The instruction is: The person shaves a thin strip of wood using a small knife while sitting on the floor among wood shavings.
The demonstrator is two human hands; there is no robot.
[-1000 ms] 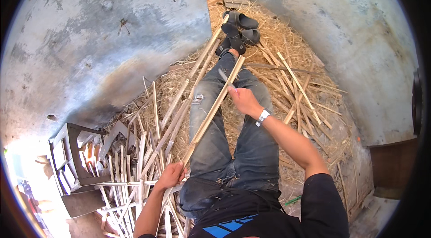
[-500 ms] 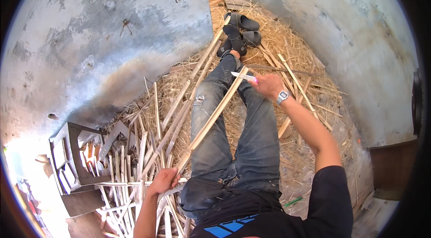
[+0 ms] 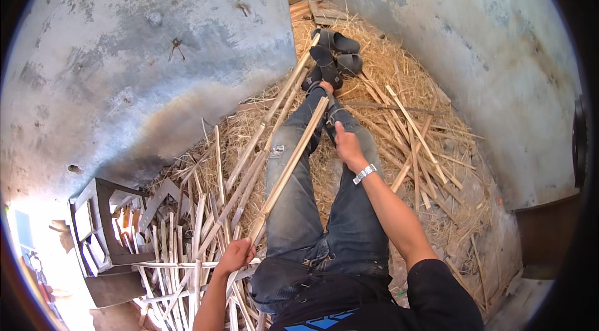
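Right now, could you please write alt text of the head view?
The left hand grips a wooden strip slanting over outstretched, denim-clad legs; the right hand is beside its far half. Straw and sticks lie around.

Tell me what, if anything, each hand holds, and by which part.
The left hand holds a long wooden strip toward its near end; whether the right hand holds anything cannot be told.
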